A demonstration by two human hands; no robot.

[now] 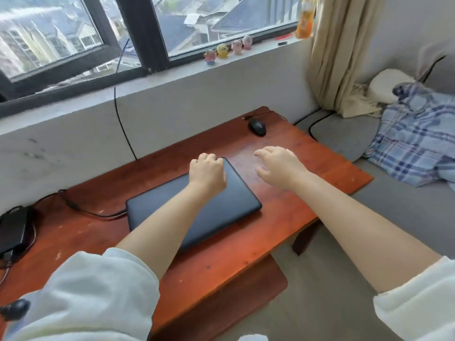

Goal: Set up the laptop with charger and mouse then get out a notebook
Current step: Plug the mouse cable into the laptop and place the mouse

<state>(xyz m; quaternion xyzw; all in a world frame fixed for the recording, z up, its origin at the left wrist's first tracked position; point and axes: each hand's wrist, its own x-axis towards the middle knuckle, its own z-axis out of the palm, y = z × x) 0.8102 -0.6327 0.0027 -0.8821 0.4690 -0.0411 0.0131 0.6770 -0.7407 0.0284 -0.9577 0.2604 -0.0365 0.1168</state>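
Observation:
A closed dark laptop (221, 205) lies flat on the reddish wooden table (307, 173). My left hand (208, 172) rests on its far corner with the fingers curled over the lid's edge. My right hand (278, 166) hovers over bare wood just right of the laptop, fingers spread and holding nothing. A black wired mouse (257, 127) sits at the table's far right, its cable and plug loose behind it. The charger brick (12, 230) lies at the left end of the table, and its cable (98, 214) runs to the laptop's left side. No notebook is in view.
A window sill above the wall holds small toy figures (222, 50) and an orange bottle (305, 20). A beige curtain (339, 57) hangs at the right. A grey couch (398, 205) with a plaid blanket (418, 139) borders the table's right end.

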